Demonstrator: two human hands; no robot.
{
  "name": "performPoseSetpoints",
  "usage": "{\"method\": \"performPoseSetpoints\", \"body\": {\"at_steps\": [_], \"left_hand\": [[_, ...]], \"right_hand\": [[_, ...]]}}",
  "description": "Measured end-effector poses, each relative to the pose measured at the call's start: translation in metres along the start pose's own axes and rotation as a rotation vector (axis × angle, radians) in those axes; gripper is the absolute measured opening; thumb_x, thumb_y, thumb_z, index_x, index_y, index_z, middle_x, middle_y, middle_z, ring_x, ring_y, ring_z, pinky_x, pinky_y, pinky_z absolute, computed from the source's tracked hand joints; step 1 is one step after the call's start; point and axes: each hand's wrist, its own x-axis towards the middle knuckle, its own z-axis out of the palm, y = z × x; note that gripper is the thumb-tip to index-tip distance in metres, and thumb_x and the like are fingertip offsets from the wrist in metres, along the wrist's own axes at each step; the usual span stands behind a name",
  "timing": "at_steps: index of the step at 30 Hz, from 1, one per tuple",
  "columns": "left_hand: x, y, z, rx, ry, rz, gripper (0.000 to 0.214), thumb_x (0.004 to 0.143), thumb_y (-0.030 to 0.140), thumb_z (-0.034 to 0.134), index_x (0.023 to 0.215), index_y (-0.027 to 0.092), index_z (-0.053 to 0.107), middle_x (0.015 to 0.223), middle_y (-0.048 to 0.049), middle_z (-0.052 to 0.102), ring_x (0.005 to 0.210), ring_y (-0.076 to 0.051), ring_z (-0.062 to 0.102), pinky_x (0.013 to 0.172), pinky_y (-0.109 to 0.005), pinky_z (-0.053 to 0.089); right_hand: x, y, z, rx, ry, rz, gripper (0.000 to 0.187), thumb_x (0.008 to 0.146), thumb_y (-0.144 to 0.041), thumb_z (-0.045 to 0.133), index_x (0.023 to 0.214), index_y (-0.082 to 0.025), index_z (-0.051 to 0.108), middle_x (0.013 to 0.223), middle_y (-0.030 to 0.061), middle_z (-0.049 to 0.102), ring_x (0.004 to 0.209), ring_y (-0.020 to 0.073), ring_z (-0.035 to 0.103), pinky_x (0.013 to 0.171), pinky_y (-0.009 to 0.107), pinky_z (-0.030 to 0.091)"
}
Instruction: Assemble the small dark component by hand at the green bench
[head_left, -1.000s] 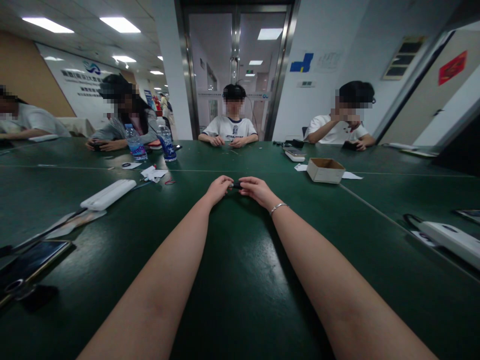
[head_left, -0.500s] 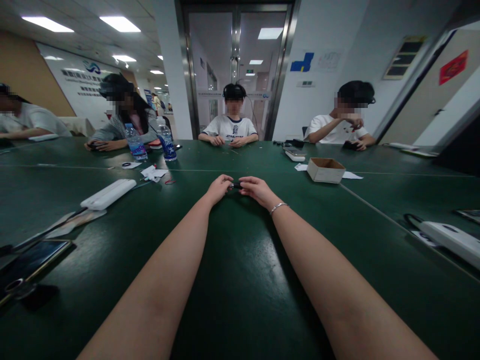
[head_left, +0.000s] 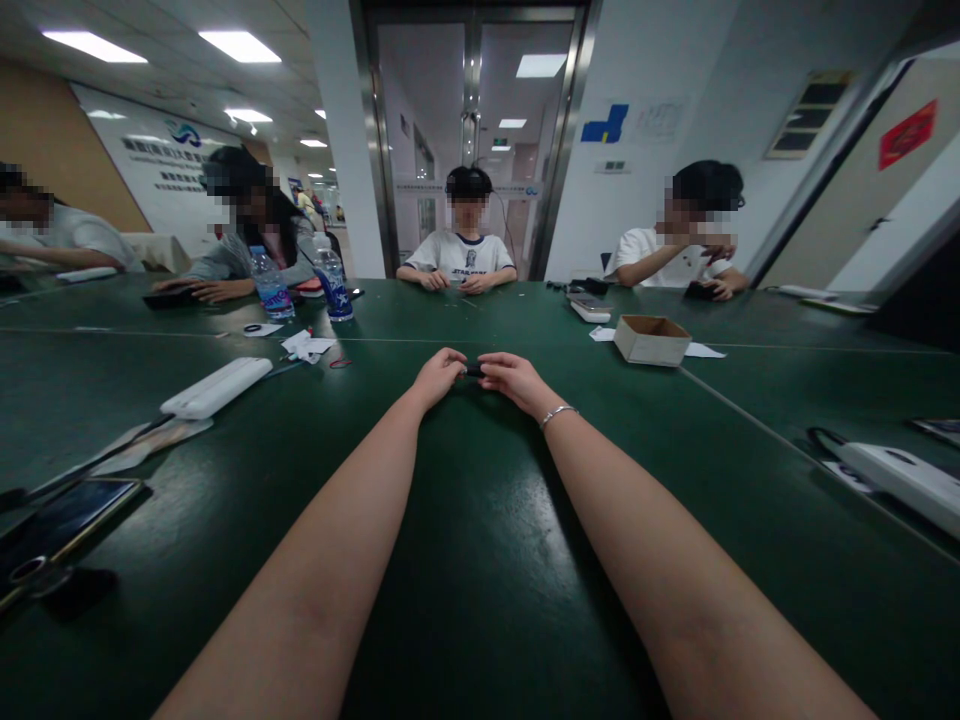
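Note:
A small black object [head_left: 474,370] sits between my two hands, just above or on the green table [head_left: 480,520]; its kind is too small to make out. From the left, the fingertips of my left hand [head_left: 441,376] pinch its end. My right hand [head_left: 516,378], with a silver bracelet [head_left: 557,413] at the wrist, grips the other end between thumb and fingers. Both arms stretch forward, and the fingers hide parts of the object.
To the left lie a white power strip [head_left: 217,388], a phone [head_left: 71,520] and paper scraps [head_left: 307,346]; two bottles [head_left: 334,285] stand beyond. An open box [head_left: 652,341] and another white device [head_left: 904,480] are on the right. Several people sit across the table, one straight ahead [head_left: 465,255].
My hands stay in nearly the same place, with the black object shifted very slightly between them. Across the table, the person at left has lowered a dark object to the tabletop.

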Motion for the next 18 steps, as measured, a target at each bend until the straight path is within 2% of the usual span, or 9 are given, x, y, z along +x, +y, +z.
{"method": "performPoseSetpoints", "body": {"at_steps": [3,8,12,18], "left_hand": [[-0.0006,0.0015,0.0001,0.028,-0.007,0.015,0.02,0.08,0.029,0.045,0.09,0.016,0.057,0.059,0.0022,0.052,0.05,-0.009,0.044,0.05,-0.021,0.035],[-0.0008,0.0026,0.0001,0.02,0.009,-0.007,0.02,0.074,0.02,0.048,0.091,0.016,0.057,0.06,0.003,0.052,0.049,-0.008,0.042,0.05,-0.02,0.034],[0.0009,-0.0003,-0.0002,-0.004,-0.029,-0.013,0.021,0.079,0.026,0.043,0.088,0.016,0.058,0.059,0.0013,0.053,0.049,-0.009,0.044,0.049,-0.021,0.034],[-0.0004,0.0008,0.0002,0.004,0.016,0.01,0.019,0.071,0.018,0.05,0.088,0.017,0.059,0.067,0.0009,0.055,0.056,-0.01,0.046,0.051,-0.021,0.036]], "right_hand": [[-0.0003,0.0001,-0.0002,0.003,0.002,0.001,0.016,0.078,0.002,0.057,0.086,-0.011,0.063,0.075,0.0041,0.065,0.053,0.0087,0.063,0.053,0.017,0.055],[-0.0006,-0.0002,-0.0002,0.001,-0.002,-0.001,0.016,0.079,0.001,0.056,0.085,-0.012,0.063,0.074,0.0038,0.065,0.053,0.0088,0.062,0.053,0.018,0.054],[-0.0005,-0.0008,0.0004,-0.002,0.008,0.005,0.017,0.078,0.002,0.057,0.085,-0.012,0.063,0.074,0.0034,0.064,0.053,0.0083,0.062,0.053,0.018,0.054],[-0.0013,-0.0018,0.0012,-0.009,0.012,0.012,0.017,0.079,0.002,0.056,0.086,-0.011,0.063,0.074,0.0041,0.065,0.054,0.0087,0.062,0.053,0.018,0.054]]}}
